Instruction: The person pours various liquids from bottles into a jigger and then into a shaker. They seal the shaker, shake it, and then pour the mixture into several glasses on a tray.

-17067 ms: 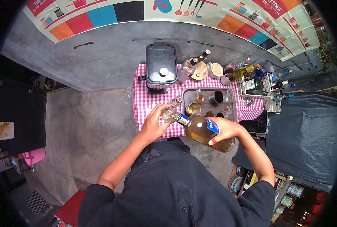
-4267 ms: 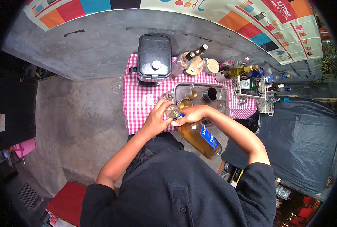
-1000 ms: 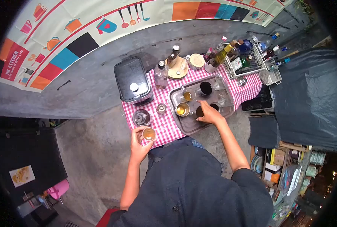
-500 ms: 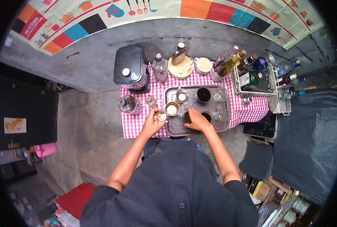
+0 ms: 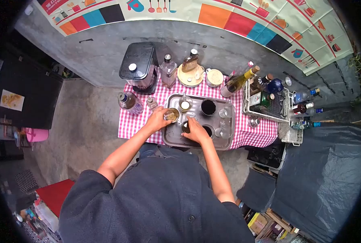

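Observation:
My left hand (image 5: pixel 157 119) is closed around a small clear glass (image 5: pixel 169 116), which is above or against a round cup (image 5: pixel 176 110) at the left side of the brown tray (image 5: pixel 176 141). Whether anything flows from the glass is too small to tell. My right hand (image 5: pixel 196 132) has its fingers curled around a dark-filled glass cup (image 5: pixel 185 126) on the tray. Behind them stands a glass mug (image 5: pixel 185 104) with something pale in it. A larger dark-filled glass (image 5: pixel 208 107) is farther right, and another dark glass (image 5: pixel 207 130) is partly hidden by my right hand.
Clear glasses (image 5: pixel 223 131) stand at the tray's right. A small bottle (image 5: pixel 152 103), a large bottle (image 5: pixel 130 103) and a black-lidded dispenser (image 5: pixel 138 62) occupy the left. A wooden plate (image 5: pixel 190 79) sits behind; a wire basket (image 5: pixel 265 111) with bottles is at right.
My left hand has brought the small glass from beside the tray to the round cup. My right hand stays at the dark-filled cup. The whole view has shifted and turned slightly.

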Motion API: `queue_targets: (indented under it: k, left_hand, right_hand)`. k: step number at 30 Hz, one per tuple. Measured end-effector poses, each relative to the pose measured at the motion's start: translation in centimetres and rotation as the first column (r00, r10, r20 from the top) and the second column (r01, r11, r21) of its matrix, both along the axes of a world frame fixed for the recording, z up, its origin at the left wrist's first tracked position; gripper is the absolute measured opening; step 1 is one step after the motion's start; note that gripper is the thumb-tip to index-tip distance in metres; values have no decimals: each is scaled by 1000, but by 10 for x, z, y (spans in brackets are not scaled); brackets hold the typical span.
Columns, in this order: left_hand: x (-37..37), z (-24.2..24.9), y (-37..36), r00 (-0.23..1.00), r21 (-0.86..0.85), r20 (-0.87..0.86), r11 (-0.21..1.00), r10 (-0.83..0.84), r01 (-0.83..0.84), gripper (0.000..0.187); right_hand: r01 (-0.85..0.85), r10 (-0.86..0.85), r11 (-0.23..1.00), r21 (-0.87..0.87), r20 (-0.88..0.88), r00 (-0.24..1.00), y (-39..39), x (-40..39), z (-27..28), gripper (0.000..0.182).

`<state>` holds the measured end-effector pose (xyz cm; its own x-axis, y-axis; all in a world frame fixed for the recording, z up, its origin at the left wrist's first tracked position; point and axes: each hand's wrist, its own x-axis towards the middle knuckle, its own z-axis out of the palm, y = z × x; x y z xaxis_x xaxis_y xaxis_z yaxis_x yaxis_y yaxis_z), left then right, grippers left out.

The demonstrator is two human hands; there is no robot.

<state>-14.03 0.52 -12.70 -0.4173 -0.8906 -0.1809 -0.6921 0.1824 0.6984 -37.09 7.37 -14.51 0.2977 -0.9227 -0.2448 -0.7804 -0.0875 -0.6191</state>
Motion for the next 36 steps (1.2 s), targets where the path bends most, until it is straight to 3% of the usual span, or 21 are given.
queue_targets:
  k: [7, 9, 13, 15, 17, 18, 21, 23, 25, 26, 29, 33, 36]
  left_hand:
    - [-19, 22, -9, 971, -176, 216, 974, -104, 144, 51]
    - [-21, 24, -12, 962, -169, 233, 968, -145, 187, 58]
    - [-16, 30, -11, 977, -165, 147, 969, -158, 181, 57]
    - [-7, 31, -8, 981, -139, 112, 975, -157, 172, 57]
    - [8, 29, -2, 986, -85, -37, 983, -164, 161, 58]
    - [16, 32, 2, 984, -65, -60, 984, -170, 166, 58]
    - [48, 31, 15, 977, 62, -191, 992, -95, 109, 59]
    - [72, 35, 27, 977, 134, -212, 991, 3, 26, 57]
    - [96, 37, 35, 987, 190, -138, 980, 88, -61, 56]
    - [108, 38, 39, 984, 206, -116, 972, 138, -113, 57]
    - [146, 27, 45, 959, 235, -131, 948, 250, -215, 56]
    - [182, 22, 42, 929, 280, -125, 911, 347, -302, 58]
    - [200, 27, 32, 928, 253, -123, 915, 352, -314, 57]
  right_hand:
    - [-12, 12, 1000, -4, 19, 1000, -1, -2, -1, 98]
    - [5, -5, 1000, -11, 24, 1000, -1, -1, 3, 100]
    - [34, -35, 999, 38, 29, 999, -3, 1, 16, 100]
    - [50, -50, 999, 6, 57, 997, 0, 2, 20, 97]
    - [135, -134, 991, -8, 74, 988, 1, 3, 25, 93]
    - [136, -130, 986, -97, 61, 990, 4, 4, 28, 87]
    - [250, -245, 967, -39, 111, 963, 7, 9, 50, 79]
    - [246, -236, 968, -58, 141, 962, 9, 10, 58, 69]
    - [337, -317, 939, -63, 217, 923, 8, 15, 63, 62]
    - [335, -310, 934, -122, 186, 932, 5, 16, 66, 58]
    - [322, -299, 943, -85, 213, 930, -11, 34, 100, 53]
    - [252, -238, 967, -35, 225, 945, -38, 80, 106, 59]
    - [141, -137, 990, -29, 123, 983, -66, 110, 94, 76]
